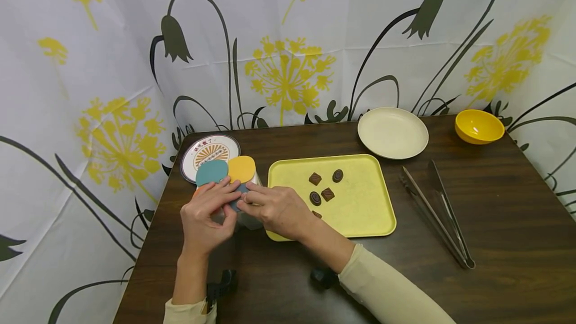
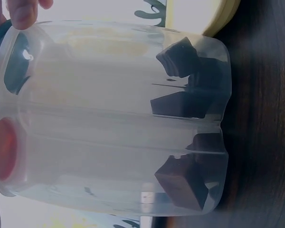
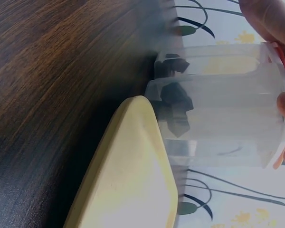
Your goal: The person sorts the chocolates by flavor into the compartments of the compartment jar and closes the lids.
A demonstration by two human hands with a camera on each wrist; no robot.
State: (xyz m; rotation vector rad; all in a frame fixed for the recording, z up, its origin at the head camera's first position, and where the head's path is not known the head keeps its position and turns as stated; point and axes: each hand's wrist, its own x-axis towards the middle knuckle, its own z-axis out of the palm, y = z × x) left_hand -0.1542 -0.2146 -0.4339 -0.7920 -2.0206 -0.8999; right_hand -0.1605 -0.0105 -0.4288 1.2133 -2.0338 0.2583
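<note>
A clear plastic container (image 2: 95,109) with several compartments stands upright on the table, left of the yellow tray (image 1: 355,204). Its top carries teal (image 1: 211,171), yellow (image 1: 242,168), blue (image 1: 240,203) and orange-red (image 2: 6,149) flaps. Dark chocolate pieces (image 2: 183,180) lie at its bottom. My left hand (image 1: 204,214) grips the lid from the left, a fingertip on the rim. From the right, my right hand (image 1: 283,209) holds the lid with bent fingers beside the blue flap. The hands partly hide that flap. Several brown chocolates (image 1: 328,194) lie on the tray.
A patterned plate (image 1: 191,161) is behind the container. Metal tongs (image 1: 443,209) lie right of the tray. A cream plate (image 1: 393,133) and a yellow bowl (image 1: 479,127) stand at the back right. A flowered cloth (image 1: 288,14) hangs behind the dark wooden table (image 1: 508,214).
</note>
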